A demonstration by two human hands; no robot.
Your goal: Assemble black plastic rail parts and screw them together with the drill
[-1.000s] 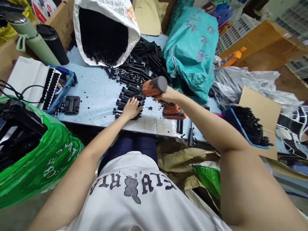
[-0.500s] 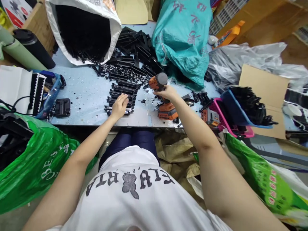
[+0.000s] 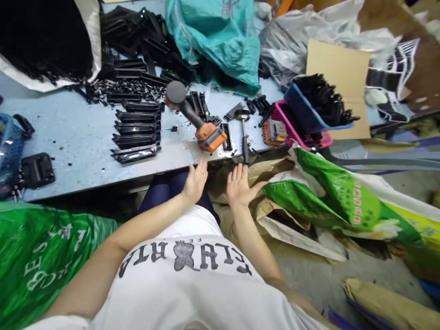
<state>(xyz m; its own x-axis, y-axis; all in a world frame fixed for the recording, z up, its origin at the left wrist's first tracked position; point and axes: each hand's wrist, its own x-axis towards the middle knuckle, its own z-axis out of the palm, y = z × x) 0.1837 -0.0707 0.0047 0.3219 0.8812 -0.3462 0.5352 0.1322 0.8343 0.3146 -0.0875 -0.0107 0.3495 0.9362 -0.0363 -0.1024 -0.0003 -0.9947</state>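
My left hand (image 3: 195, 183) is off the table, just in front of its edge, fingers stretched and holding nothing. To its right, my right hand (image 3: 239, 187) is spread with the palm showing, also with nothing in it. An orange and dark grey power drill (image 3: 210, 136) lies on the table beyond my hands. Several black plastic parts (image 3: 137, 128) form a stacked row left of the drill. A hammer (image 3: 244, 142) lies to the drill's right, beside a single black part (image 3: 226, 136).
Behind the row are loose screws (image 3: 137, 87) and a teal bag (image 3: 220, 46). A white sack (image 3: 94, 41) stands back left. At right are a spare battery (image 3: 274, 132), a pink basket (image 3: 323, 139) and a blue bin (image 3: 295, 98). Green bags (image 3: 82, 238) hang below the table edge.
My right hand has let go of the drill, which now lies tilted on the table. My left hand has left the row of black parts. Both hands moved back off the table, and the view turned right.
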